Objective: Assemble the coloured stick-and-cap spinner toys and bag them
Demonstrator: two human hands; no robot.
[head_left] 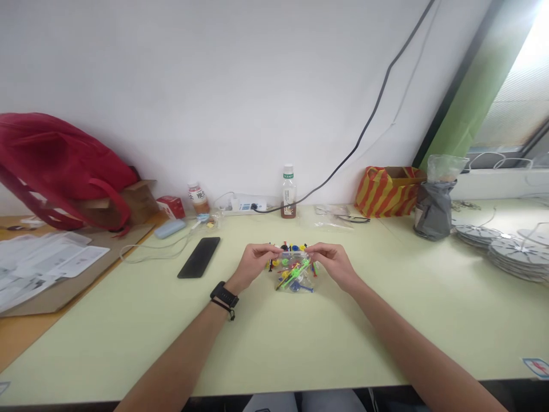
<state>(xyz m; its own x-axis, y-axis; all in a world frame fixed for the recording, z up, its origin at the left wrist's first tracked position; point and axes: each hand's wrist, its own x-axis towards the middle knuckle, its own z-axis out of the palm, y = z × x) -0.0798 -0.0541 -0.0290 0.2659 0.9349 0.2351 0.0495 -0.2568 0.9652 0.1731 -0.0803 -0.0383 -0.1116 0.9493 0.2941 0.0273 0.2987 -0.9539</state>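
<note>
The left hand [254, 263] and right hand [335, 264] are clamping their grip on the clear bag [305, 280] in front of the bottle [289, 194] — coloured pieces [295, 274] are already sitting inside, while loose ones [283, 247] are lying nearer the bottle.

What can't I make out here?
All in the head view:
Small coloured pieces behind the clear bag: partly hidden by it, too small to count.
Inside bottom of the striped bag: hidden by its front.
Left end of the red backpack: cut off by picture edge.
Print on the papers: too small, blurred.
</note>
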